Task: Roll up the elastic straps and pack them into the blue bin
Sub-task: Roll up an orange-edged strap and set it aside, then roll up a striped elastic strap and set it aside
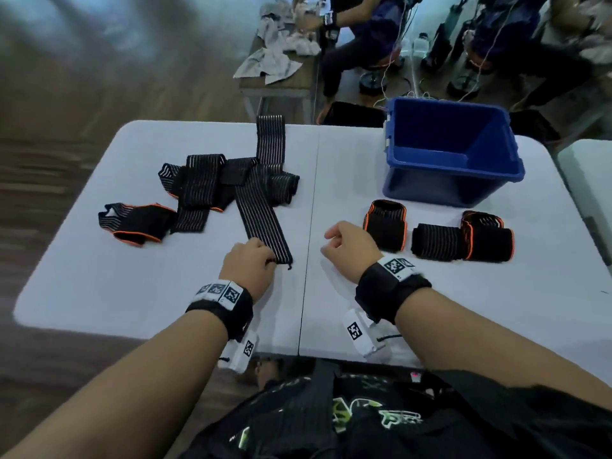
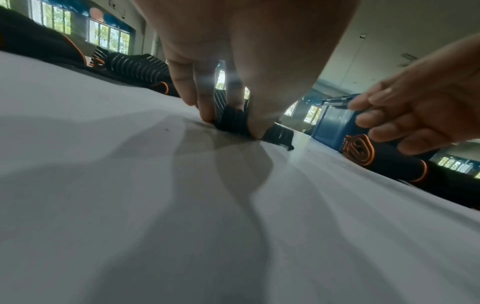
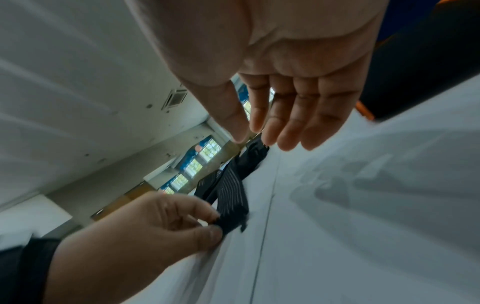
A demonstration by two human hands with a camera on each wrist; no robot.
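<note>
A long black elastic strap (image 1: 261, 207) with pale stripes runs down the white table (image 1: 132, 293) from a loose heap of straps (image 1: 205, 180). My left hand (image 1: 251, 263) pinches its near end (image 2: 233, 121) between thumb and fingers, flat on the table; the right wrist view shows the same pinch on the strap end (image 3: 231, 214). My right hand (image 1: 347, 246) hovers just right of it, fingers loosely curled and holding nothing (image 3: 285, 115). Three rolled straps (image 1: 385, 226) with orange edges lie in front of the blue bin (image 1: 457, 190), whose visible inside looks bare.
A folded strap with orange trim (image 1: 139, 221) lies apart at the left. The bin stands at the table's far right. Beyond the table a seated person (image 1: 364, 34) works at another table with grey cloths (image 1: 271, 61). A seam (image 1: 309, 226) divides the tabletop.
</note>
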